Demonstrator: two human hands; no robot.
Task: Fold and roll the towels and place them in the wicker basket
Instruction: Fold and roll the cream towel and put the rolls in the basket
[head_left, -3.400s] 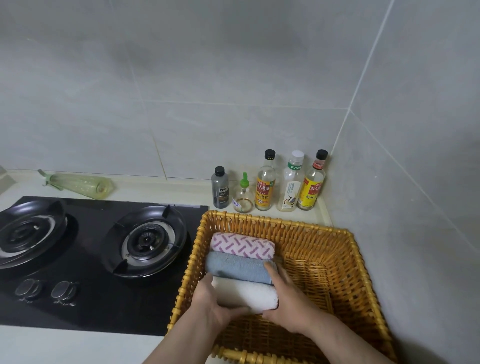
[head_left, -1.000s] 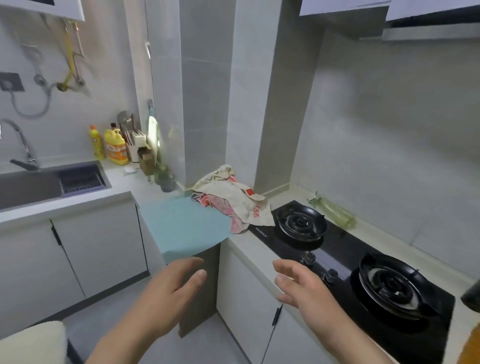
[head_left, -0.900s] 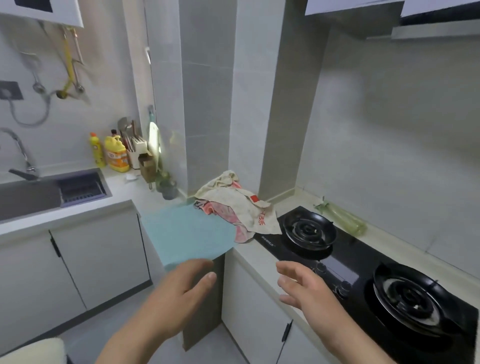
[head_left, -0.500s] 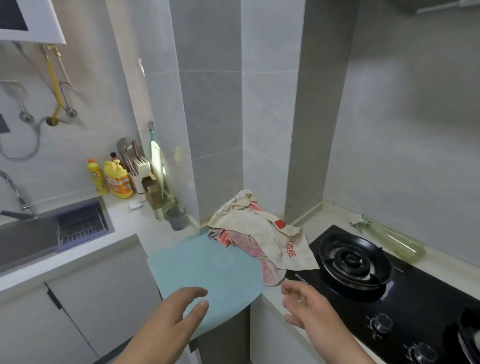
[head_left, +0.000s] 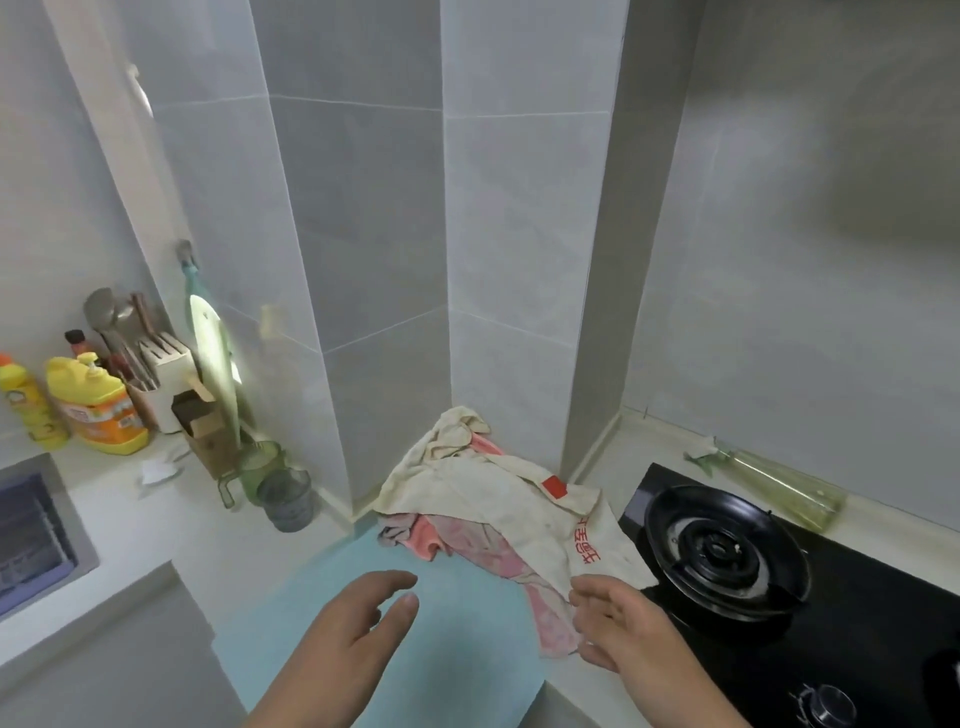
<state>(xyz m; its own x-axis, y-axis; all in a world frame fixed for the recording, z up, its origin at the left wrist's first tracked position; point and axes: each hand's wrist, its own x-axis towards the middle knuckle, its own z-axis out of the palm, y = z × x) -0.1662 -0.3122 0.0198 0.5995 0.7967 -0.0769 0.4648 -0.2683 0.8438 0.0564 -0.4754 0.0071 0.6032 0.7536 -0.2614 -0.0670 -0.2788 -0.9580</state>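
A crumpled cream towel (head_left: 498, 504) with red print lies in the counter corner, on top of a pink towel (head_left: 498, 564). Both rest partly on a flat light-blue cloth (head_left: 415, 644) spread over the counter. My left hand (head_left: 353, 644) hovers open above the blue cloth, fingers apart. My right hand (head_left: 628, 639) is open beside the lower edge of the pink and cream towels, fingertips nearly touching them. The wicker basket is out of view.
A black gas hob (head_left: 727, 551) sits right of the towels, with a greenish bottle (head_left: 779, 483) lying behind it. To the left stand a grey cup (head_left: 288, 501), a green jug (head_left: 249, 470), a knife block (head_left: 166, 374), yellow detergent bottles (head_left: 96, 410) and the sink (head_left: 36, 540).
I have turned away from the basket, where both hands held a white rolled towel, and moved to the towel pile. Both empty hands have come closer to the pile.
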